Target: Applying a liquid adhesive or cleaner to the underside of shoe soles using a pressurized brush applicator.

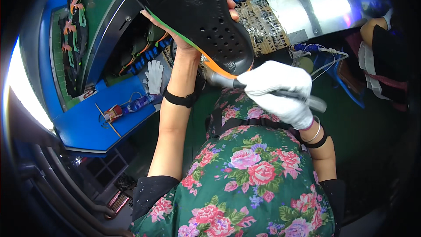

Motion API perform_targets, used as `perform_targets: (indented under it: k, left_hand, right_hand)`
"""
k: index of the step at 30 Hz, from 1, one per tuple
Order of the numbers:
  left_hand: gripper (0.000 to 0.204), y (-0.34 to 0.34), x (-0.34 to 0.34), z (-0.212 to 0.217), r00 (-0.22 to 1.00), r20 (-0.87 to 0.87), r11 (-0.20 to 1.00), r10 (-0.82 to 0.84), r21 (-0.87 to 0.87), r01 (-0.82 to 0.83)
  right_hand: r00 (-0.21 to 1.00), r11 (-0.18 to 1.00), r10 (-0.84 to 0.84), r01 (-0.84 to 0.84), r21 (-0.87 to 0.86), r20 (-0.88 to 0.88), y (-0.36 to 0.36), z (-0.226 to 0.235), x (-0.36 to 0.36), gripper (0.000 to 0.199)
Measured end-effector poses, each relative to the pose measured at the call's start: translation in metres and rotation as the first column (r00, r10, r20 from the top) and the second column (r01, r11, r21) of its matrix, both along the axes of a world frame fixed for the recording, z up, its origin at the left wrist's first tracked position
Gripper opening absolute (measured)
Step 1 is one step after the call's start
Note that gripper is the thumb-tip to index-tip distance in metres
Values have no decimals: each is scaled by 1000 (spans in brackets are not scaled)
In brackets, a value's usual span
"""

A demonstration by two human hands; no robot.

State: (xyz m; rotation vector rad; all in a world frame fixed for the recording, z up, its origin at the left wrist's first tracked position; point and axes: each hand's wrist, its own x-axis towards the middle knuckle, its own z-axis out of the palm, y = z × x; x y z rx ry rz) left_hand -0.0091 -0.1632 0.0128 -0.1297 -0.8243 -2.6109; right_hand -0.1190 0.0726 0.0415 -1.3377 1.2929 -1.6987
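Observation:
My bare left hand (183, 43) holds up a black shoe sole (208, 15) from beneath, its fingertips showing past the far edge. Long slots mark the wide end of the sole, and a cluster of round holes sits near the narrow end. Along its near side runs a green and orange edge. My right hand (278, 90), in a white glove, is closed around a brush (222, 80) with a dark grip. The brush's tip is at the orange edge near the narrow end; its bristles are blurred, so I cannot tell if they touch.
A blue table (83, 127) at left carries a bottle (138, 103), a red container (113, 112) and a white glove (153, 77). Beyond the sole, shoe parts (155, 33) lie on blue slats beside a taped metal cover (324, 11). Another person's arm (372, 30) shows at far right.

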Motion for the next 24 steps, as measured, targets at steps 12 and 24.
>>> perform_targets:
  k: [12, 24]
  left_hand:
    - [119, -10, 4, 5, 845, 486, 956, 224, -276, -94]
    - [110, 6, 12, -4, 666, 727, 920, 168, -358, 159]
  right_hand:
    - [976, 975, 217, -217, -36, 2, 3, 9, -7, 21]
    - [924, 939, 282, -321, -124, -256, -11, -2, -11, 29]
